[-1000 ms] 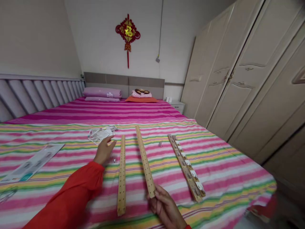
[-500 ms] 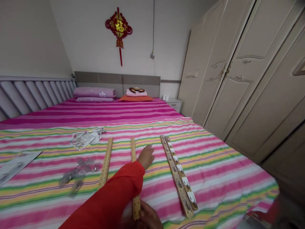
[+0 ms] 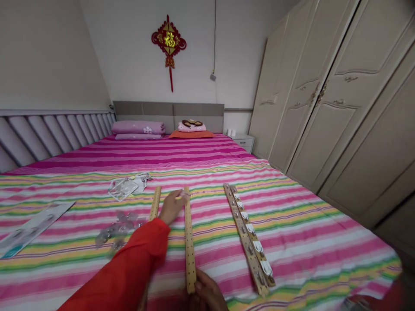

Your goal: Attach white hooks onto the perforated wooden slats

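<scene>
One striped bed point(image 3: 301, 224), four narrow strips point(image 3: 241, 224), right hand point(image 3: 209, 291) pinching one strip point(image 3: 189, 242), left hand point(image 3: 171, 207) grip unclear.

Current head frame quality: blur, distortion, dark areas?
Head view: wardrobe leans, consistent with wide-angle distortion; head view: lower-right corner dark, detail lost; head view: plastic packets soft, contents unreadable; head view: left hand too soft at the fingertips to tell what they hold; head view: right hand dim at the near end of the wooden strip.
</scene>
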Demonstrator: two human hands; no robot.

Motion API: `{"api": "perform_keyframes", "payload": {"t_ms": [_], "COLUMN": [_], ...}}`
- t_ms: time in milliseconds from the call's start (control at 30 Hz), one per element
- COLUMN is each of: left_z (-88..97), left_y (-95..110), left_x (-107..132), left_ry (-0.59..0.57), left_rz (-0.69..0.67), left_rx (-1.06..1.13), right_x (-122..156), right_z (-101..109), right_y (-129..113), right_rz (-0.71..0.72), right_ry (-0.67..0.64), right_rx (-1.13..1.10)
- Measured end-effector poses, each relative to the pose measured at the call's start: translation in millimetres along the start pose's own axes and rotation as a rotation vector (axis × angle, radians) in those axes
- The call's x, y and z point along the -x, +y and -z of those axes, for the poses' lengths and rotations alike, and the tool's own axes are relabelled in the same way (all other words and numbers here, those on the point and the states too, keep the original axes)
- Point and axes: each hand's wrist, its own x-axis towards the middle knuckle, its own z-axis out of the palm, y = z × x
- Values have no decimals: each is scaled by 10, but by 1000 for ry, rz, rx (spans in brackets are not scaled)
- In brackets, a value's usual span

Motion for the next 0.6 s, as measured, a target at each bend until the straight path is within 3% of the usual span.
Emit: {"api": "perform_keyframes", "payload": {"t_ms": [167, 233, 300, 400, 600], "left_z": [1125, 1447, 1618, 1577, 962], "left_y": [-137, -236, -315, -351, -301], "left_x": [73, 152, 276, 580, 1332], "left_ry": [148, 185, 172, 160, -54], "left_rz": [123, 142, 103, 59, -31], "left_rx": [-286, -395, -458, -448, -340], "right_x": [59, 83, 91, 71, -9], "right_z": [-114, -182, -244, -330, -542], "right_y": [-155, -181, -159, -54, 149], "right_rz": [24, 62, 91, 102, 75], "right_ry": [-120, -110, -79, -66, -125], "right_rx": [148, 173, 196, 238, 267]}}
